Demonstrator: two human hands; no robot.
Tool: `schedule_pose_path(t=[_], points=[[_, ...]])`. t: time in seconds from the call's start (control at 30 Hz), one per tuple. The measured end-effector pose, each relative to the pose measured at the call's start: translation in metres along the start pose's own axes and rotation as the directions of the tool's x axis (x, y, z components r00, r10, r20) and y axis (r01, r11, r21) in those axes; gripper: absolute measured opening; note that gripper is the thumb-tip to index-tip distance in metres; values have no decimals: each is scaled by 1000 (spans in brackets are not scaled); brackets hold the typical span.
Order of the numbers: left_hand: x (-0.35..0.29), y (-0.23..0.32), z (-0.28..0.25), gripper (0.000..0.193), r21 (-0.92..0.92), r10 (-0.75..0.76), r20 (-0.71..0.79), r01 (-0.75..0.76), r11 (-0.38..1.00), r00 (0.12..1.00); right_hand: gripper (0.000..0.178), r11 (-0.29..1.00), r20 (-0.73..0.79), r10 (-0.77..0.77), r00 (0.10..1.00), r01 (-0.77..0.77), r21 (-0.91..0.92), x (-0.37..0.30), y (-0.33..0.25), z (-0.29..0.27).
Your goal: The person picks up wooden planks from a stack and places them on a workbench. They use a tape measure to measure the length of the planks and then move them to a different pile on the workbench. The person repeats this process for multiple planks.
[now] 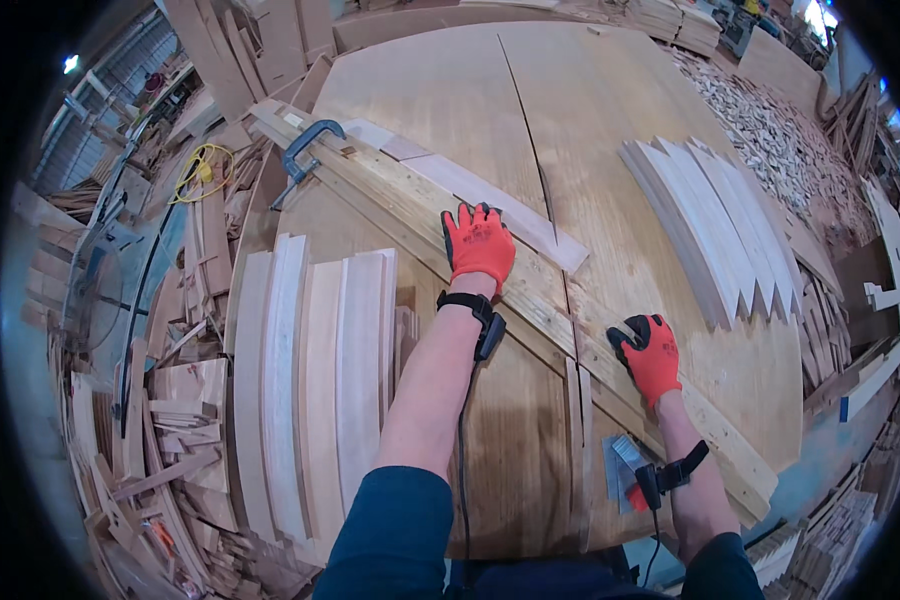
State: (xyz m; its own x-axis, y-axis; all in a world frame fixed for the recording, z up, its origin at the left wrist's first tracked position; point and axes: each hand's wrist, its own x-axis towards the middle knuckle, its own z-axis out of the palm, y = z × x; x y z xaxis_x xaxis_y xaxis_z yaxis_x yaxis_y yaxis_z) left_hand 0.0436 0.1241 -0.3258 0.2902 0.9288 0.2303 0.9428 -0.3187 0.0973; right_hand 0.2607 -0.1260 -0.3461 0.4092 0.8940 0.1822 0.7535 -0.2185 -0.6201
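My left hand (480, 248), in a red glove with dark fingertips, lies on a long wooden beam (400, 185) that runs slantwise across the wooden panel. Its fingers are apart and reach the near edge of a pale, thin board (515, 212) lying along the beam's far side. Further right, my right hand (652, 358), gloved alike, rests at the same beam with thumb and fingers curled together. Whatever it may hold is hidden. A blue C-clamp (300, 150) grips the beam near its far left end.
Curved pale wood pieces stand in a left stack (315, 385) and a right stack (715, 230) on the large panel (610, 110). A grey and red item (627, 458) lies by my right wrist. Offcuts (185, 430) pile up at left; wood scraps (785, 140) cover the far right.
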Motion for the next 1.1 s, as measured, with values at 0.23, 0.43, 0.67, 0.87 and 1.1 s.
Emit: schedule_pose_path(t=[0.23, 0.43, 0.67, 0.87, 1.1], points=[[-5, -5, 2, 48, -22, 16, 2, -16, 1000, 1000, 31, 997, -20, 48, 999, -47, 57, -11, -6, 6], [-11, -6, -1, 47, -10, 18, -21, -18, 1000, 1000, 30, 994, -14, 63, 998, -62, 88, -15, -2, 11], [-19, -7, 3, 48, 4, 2, -26, -2, 1000, 1000, 31, 996, -20, 46, 999, -44, 73, -22, -6, 6], [-24, -5, 0, 47, 28, -6, -32, 7, 1000, 999, 32, 996, 11, 52, 999, -52, 72, -24, -8, -5], [-28, 2, -11, 46, 62, -14, 8, 13, 998, 1000, 31, 996, 30, 44, 999, -46, 75, -24, -9, -24]])
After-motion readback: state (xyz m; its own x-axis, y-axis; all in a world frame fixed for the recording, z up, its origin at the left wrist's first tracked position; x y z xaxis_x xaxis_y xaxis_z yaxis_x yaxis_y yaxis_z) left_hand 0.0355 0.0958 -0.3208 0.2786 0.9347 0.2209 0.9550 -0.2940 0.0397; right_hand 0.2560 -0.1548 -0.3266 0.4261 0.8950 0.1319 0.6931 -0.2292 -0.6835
